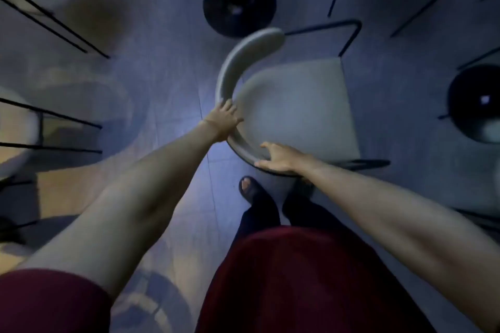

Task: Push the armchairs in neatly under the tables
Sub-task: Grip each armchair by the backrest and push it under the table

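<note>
Both hands are on the curved backrest of the armchair [297, 105], which sits just ahead of the person on the floor [167, 67]. The left hand [223, 120] lies over the middle of the padded curve, fingers draped across its top edge toward the seat; the right hand [278, 158] wraps the lower end of the same curve, thumb on the inner side. Both look closed loosely on the backrest rather than clenched — how firm the hold is, the blur does not let me say.

The seat stretches away from the hands toward the right, so the chair's front points to the right and slightly away. Its long axis runs from the backrest under the hands out to the thin dark frame [349, 35] beyond the seat. Two round black bench bases are in view: one [239, 1] ahead of the left hand and past the far tip of the backrest, the other [472, 104] well off to the right, beyond the seat's front edge. The chair faces the right-hand base — probably its bench, though no bench top shows. If so, the push goes rightward along the seat's axis, with the right hand nearer that line and the left hand steering the back square.
</note>
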